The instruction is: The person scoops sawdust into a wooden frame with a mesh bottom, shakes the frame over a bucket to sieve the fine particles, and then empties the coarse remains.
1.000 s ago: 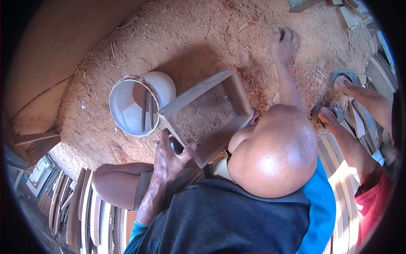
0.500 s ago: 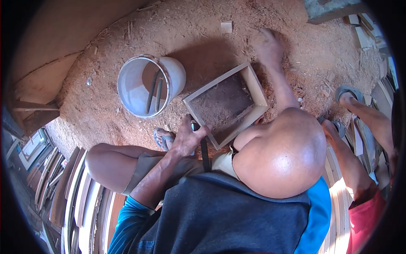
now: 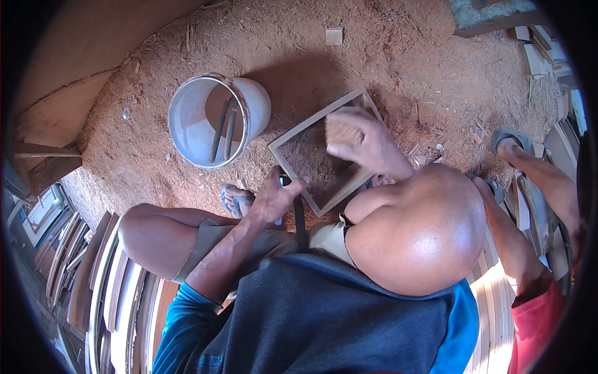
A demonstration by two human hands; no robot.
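Note:
A shallow rectangular wooden box (image 3: 298, 128) with pale sides and a dark bottom lies on the sawdust floor before me, sawdust inside it. At its near left side, my left hand (image 3: 275, 196) is closed with the thumb over the edge. A small dark item, too hidden to name, shows between thumb and fingers. Over the box's far right part, my right hand (image 3: 372, 143) is curled around a tan clump of sawdust (image 3: 344, 133). To the left of the box, a white bucket (image 3: 254, 112) is tipped toward me with two dark rods (image 3: 219, 131) in it.
Wood shavings cover the floor (image 3: 405, 75), where a small wood block (image 3: 334, 36) lies. Stacked boards (image 3: 121, 299) are at the lower left. On the right are another person's sandalled foot (image 3: 512, 142) and red sleeve (image 3: 539, 327). A black strap (image 3: 301, 224) hangs before me.
My right hand has come from the floor beyond the box back over the box, now with sawdust in it. My left hand has stayed at the box's side.

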